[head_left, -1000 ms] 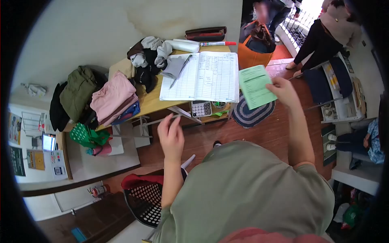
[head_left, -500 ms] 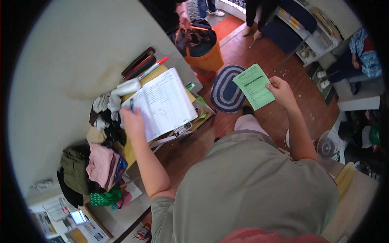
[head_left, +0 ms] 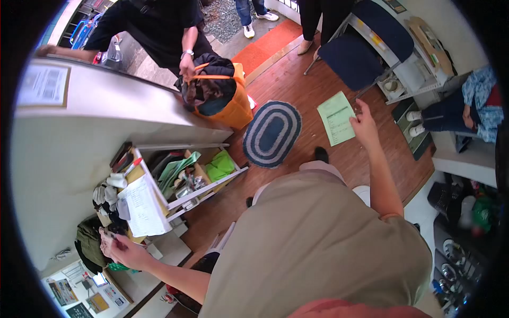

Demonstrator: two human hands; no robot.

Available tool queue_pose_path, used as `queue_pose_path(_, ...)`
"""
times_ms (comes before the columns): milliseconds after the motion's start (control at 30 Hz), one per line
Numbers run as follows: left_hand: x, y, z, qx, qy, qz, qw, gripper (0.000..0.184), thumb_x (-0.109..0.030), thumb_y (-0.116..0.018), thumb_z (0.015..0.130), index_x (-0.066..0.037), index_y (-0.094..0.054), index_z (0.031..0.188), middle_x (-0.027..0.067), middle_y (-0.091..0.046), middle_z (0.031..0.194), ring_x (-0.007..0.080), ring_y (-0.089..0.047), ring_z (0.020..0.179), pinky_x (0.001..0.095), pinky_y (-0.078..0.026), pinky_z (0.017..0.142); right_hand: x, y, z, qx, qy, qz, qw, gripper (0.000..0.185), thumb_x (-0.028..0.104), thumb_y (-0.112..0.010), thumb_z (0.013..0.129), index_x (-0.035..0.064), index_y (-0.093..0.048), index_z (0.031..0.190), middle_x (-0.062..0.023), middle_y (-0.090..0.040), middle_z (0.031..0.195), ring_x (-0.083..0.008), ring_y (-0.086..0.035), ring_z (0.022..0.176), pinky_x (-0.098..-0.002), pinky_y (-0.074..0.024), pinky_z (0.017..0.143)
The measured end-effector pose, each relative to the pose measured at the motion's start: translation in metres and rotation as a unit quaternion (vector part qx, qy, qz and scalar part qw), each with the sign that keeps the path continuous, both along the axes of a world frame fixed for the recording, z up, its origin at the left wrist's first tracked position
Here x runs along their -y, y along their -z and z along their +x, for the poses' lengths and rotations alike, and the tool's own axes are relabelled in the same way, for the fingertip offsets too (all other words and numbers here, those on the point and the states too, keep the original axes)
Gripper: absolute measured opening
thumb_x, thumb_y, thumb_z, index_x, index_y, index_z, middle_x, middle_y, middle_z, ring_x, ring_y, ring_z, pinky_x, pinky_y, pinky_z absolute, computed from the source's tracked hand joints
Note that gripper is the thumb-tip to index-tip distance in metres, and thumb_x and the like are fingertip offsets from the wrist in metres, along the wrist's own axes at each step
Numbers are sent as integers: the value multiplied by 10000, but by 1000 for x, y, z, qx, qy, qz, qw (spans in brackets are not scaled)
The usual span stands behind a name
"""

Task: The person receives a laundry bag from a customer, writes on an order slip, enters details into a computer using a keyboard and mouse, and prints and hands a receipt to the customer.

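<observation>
My right hand [head_left: 366, 127] pinches a green printed slip [head_left: 336, 119] by its right edge, one finger pointing up. The slip is held out over the floor. My left hand [head_left: 124, 250] is closed beside the pile of clothes, with something small and dark at its fingers that I cannot make out. Just beyond it, an open notebook [head_left: 146, 209] with handwriting lies on the yellow cabinet top. A red-capped marker [head_left: 132, 166] and a white roll-like thing [head_left: 116, 180] lie at the notebook's far end.
An open drawer [head_left: 208, 186] holds green papers and small items. An oval striped rug [head_left: 272, 133] lies on the wooden floor. In the doorway a person in black [head_left: 154, 32] grips an orange bag [head_left: 228, 108]. A dark blue chair [head_left: 352, 61] and a seated person [head_left: 466, 108] are at right.
My view has turned toward the doorway. My left hand has left the notebook and come back toward the clothes. The green slip is still in my right hand.
</observation>
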State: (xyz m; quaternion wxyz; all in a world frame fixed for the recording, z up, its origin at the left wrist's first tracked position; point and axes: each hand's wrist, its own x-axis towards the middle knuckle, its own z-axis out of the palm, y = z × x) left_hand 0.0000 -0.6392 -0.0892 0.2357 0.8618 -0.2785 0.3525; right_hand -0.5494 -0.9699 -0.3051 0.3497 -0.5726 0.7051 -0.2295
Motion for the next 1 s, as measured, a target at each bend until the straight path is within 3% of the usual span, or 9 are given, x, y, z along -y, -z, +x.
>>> queue_pose_path(100, 74, 40, -91, -238, 106, -211, 942, 209, -135, -622, 961, 22, -628, 1100, 43, -621, 933, 119, -564, 875, 275, -483, 786, 37, 32, -11, 159, -80, -84, 980, 302, 8, -560, 898, 51, -687, 1169, -117, -669, 964, -199, -648, 860, -342, -505, 769)
queue_pose_path(167, 161, 76, -185, -448, 198, -87, 868, 98, -134, -641, 957, -43, -634, 992, 19, -644, 974, 89, -544, 828, 251, -443, 725, 52, 24, -19, 122, -228, -10, 966, 301, -33, -552, 893, 37, -705, 1143, -76, -656, 1005, -150, -616, 840, -287, -495, 736)
queue_pose_path(300, 281, 155, -296, -873, 282, -165, 361, 178, -143, -664, 941, -52, -636, 1091, 52, -627, 1169, 167, -558, 1084, 353, -426, 979, 79, 5, 7, 297, -323, 28, 898, 202, 73, -655, 901, 23, -730, 1081, -108, -657, 932, -187, -647, 847, -293, -504, 743)
queue_pose_path(367, 319, 197, -326, -927, 219, -159, 258, 250, -183, -666, 951, -41, -623, 1153, 63, -628, 1187, 178, -564, 1104, 383, -443, 983, 91, 15, 16, 346, -323, 90, 876, 241, 158, -723, 872, 23, -730, 1072, -108, -654, 918, -213, -651, 838, -318, -505, 737)
queue_pose_path(467, 364, 254, -354, -939, 173, -165, 248, 238, -178, -677, 949, -33, -632, 1132, 63, -645, 1149, 170, -591, 1044, 361, -454, 954, 124, 42, 8, 312, -351, 109, 876, 333, 266, -795, 821, 20, -726, 1034, -127, -654, 917, -267, -655, 840, -360, -507, 740)
queue_pose_path(633, 443, 332, -396, -907, 201, -64, 364, 222, -179, -682, 955, -74, -643, 1146, 33, -663, 1087, 146, -608, 976, 306, -492, 839, 194, 90, -21, 224, -346, 159, 897, 316, 281, -781, 817, -6, -699, 924, -175, -647, 914, -346, -651, 852, -400, -509, 750)
queue_pose_path(733, 480, 359, -427, -857, 220, -64, 461, 474, -184, -665, 969, -117, -511, 1412, 50, -636, 1095, 133, -609, 918, 307, -511, 817, 221, 143, -50, 220, -260, 204, 918, 274, 256, -747, 835, 4, -723, 940, -175, -679, 901, -313, -678, 842, -391, -520, 765)
queue_pose_path(867, 477, 404, -457, -879, 126, -39, 458, 793, -203, -682, 952, -156, -184, 1568, 119, -597, 1209, 179, -620, 951, 374, -543, 781, 233, 231, -113, 215, -210, 304, 904, 296, 287, -751, 855, 21, -747, 983, -128, -718, 895, -210, -683, 806, -335, -521, 742)
queue_pose_path(1000, 442, 477, -503, -883, 47, 104, 456, 598, -231, -688, 931, -101, -424, 1452, 177, -589, 1189, 263, -640, 947, 401, -536, 823, 221, 277, -176, 277, -140, 516, 798, 301, 262, -755, 894, 2, -737, 1044, -22, -715, 939, -80, -621, 862, -249, -483, 767)
